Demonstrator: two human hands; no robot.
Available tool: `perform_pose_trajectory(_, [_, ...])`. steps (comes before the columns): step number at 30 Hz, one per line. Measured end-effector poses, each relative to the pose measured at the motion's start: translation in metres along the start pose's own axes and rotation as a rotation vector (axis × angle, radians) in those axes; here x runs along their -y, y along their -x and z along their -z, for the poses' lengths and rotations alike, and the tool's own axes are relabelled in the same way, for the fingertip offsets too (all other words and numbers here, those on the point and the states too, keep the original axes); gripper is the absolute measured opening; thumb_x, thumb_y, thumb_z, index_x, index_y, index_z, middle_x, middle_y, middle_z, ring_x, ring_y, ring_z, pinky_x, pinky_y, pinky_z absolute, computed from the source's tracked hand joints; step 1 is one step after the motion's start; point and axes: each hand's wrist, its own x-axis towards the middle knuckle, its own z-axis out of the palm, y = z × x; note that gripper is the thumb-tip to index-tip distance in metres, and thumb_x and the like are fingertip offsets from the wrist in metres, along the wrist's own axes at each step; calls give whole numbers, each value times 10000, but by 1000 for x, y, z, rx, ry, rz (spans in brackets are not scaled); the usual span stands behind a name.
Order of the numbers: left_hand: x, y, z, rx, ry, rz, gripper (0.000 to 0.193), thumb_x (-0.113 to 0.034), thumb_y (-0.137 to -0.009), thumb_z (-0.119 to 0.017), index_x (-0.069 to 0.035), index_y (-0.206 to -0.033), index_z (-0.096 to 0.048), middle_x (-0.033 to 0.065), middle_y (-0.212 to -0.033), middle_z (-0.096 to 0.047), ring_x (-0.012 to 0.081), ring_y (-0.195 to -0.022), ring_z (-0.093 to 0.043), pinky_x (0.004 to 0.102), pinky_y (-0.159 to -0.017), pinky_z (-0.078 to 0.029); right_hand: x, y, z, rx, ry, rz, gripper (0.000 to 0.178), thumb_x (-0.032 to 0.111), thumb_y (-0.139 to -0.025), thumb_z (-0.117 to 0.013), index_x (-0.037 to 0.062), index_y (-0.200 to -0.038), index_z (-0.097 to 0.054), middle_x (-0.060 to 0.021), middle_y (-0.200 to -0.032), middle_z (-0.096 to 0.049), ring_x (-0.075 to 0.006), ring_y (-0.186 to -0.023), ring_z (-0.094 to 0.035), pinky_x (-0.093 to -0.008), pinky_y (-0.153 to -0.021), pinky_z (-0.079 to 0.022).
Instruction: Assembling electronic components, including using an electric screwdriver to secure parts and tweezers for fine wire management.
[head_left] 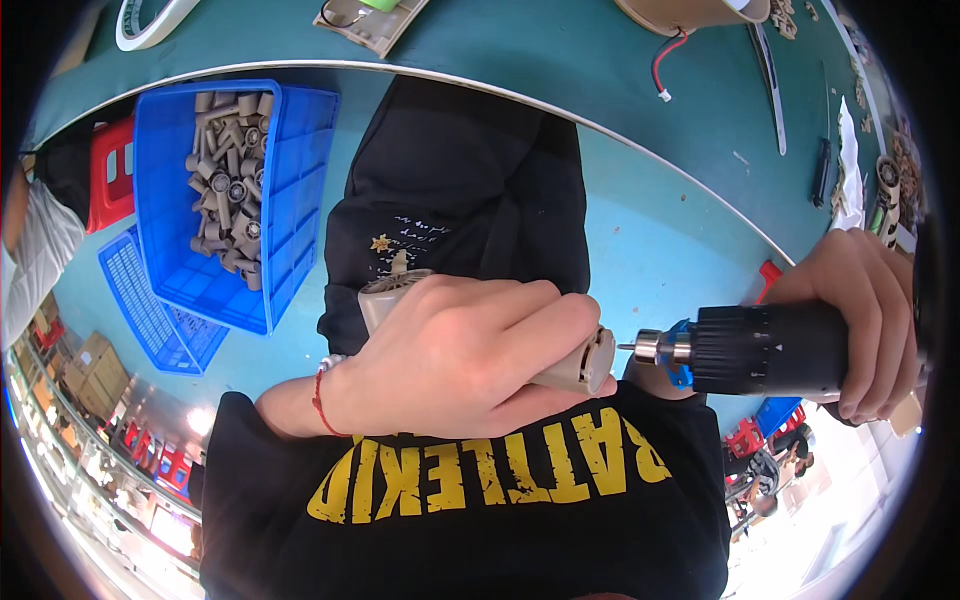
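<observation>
My left hand is wrapped round a beige handheld fan, held over my lap. The fan's round grilled head shows past the wrist side of the hand. From the other side sticks out the round end of its handle, turned to the right. My right hand grips a black electric screwdriver lying level. Its thin bit points left at the handle's end, with what looks like a small gap between them. My left palm hides the middle of the fan.
A blue crate at the left holds several similar beige fans. On the green table ahead lie a tape roll, tweezers, a beige round housing with a red wire and a dark slim tool. A red stool stands behind the crate.
</observation>
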Motion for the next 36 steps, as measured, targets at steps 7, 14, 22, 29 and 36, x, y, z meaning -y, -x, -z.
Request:
perform_pose_trajectory(7, [0, -2, 1, 11, 2, -14, 380, -251, -693, -816, -18, -895, -593, 68, -660, -597, 201, -519, -596, 252, -434, -430, -24, 0, 2, -19, 18, -70, 169, 162, -843, -611, 50, -719, -587, -130, -666, -665, -239, -550, -654, -326, -542, -583])
perform_pose_trajectory(14, [0, 0, 1, 16, -4, 8, 381, -271, -687, -822, -16, -864, -602, 66, -636, -593, 201, -511, -598, 257, -436, -438, -34, 3, 4, -29, 29, 13, 161, 153, -847, -606, 42, -731, -596, -128, -667, -665, -230, -551, -656, -319, -534, -582])
perform_pose_trajectory(22, [-2, 1, -1, -5, -24, 45, 391, -291, -671, -832, -12, -835, -612, 62, -620, -595, 198, -490, -590, 250, -433, -440, -27, 2, 3, -6, -27, -28, 175, 152, -865, -597, 28, -744, -619, -124, -654, -663, -225, -523, -646, -311, -514, -579])
perform_pose_trajectory(29, [-1, 3, -6, -80, -19, 39, 338, -314, -733, -772, -59, -785, -556, 20, -549, -485, 189, -442, -531, 297, -393, -401, -27, 1, 1, -8, -20, -44, 182, 146, -867, -593, 30, -735, -636, -119, -636, -658, -221, -506, -640, -302, -498, -572])
perform_pose_trajectory(36, [-2, 3, -2, -62, -59, 33, 364, -307, -695, -807, -34, -794, -588, 36, -574, -541, 181, -457, -562, 265, -408, -420, -8, -3, -4, -54, -56, 121, 129, 65, -823, -605, 60, -694, -610, -75, -591, -628, -175, -478, -618, -262, -490, -561])
